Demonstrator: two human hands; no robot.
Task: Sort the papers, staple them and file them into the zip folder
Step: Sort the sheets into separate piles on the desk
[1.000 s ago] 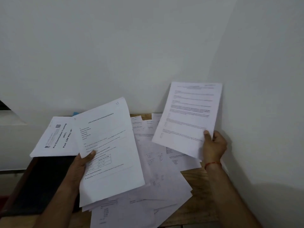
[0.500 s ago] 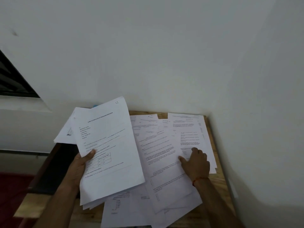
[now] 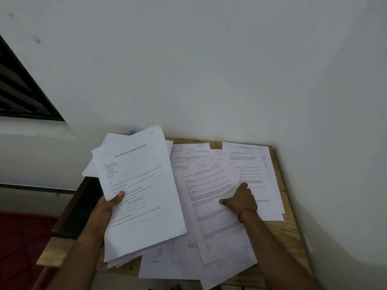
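My left hand (image 3: 105, 213) grips a stack of printed sheets (image 3: 144, 185) by its left edge, thumb on the top page, lifted over the left part of the table. Several loose printed sheets (image 3: 211, 233) lie fanned over the wooden table (image 3: 291, 237). My right hand (image 3: 240, 200) rests flat on them, forefinger and thumb spread, where a tilted middle sheet meets the sheet (image 3: 253, 164) at the right. A dark flat thing, possibly the zip folder (image 3: 83, 206), lies at the table's left edge, partly under the held stack. No stapler is in view.
White walls close in behind (image 3: 209, 80) and to the right (image 3: 345, 185) of the small table, which sits in the corner. A dark window (image 3: 21, 95) is at the upper left. A bit of blue (image 3: 132, 132) peeks out behind the held stack. Red floor (image 3: 21, 248) lies lower left.
My right hand has laid the sheet it held up onto the right side of the table and now rests on the spread papers. The left hand's stack has stayed put.
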